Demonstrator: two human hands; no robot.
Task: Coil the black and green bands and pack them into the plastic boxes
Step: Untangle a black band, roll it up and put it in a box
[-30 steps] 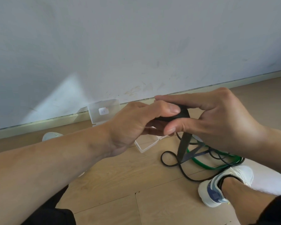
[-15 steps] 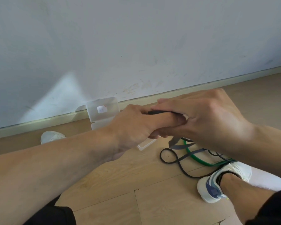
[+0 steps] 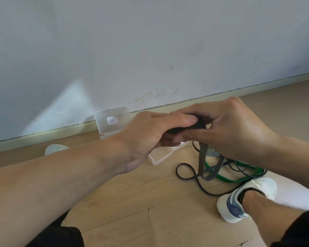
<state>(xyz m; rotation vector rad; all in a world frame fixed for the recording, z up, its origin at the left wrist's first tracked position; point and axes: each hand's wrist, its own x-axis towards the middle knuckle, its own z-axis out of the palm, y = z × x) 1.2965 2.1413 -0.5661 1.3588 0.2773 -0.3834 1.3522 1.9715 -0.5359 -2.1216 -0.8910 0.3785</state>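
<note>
Both hands up front, mid-frame, above the floor (image 3: 125, 207). Left hand (image 3: 150, 138) grip closed on the black band (image 3: 185, 129) coil, thumb on top, fingers curled under. Right hand (image 3: 234, 129) grip also closed on same coil from the other side. Coil sits btwn the two grips; loose tail hangs down to the floor. Green band (image 3: 221, 177) lies on floor under right hand, tangled w/ black loops. Open plastic box (image 3: 161, 157) on floor below left hand, partly hidden. Shoe (image 3: 239, 202) near bands.

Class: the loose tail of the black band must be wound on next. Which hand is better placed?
Right hand: the black band tail hangs just below it, while the left hand pinches the coil.
</note>
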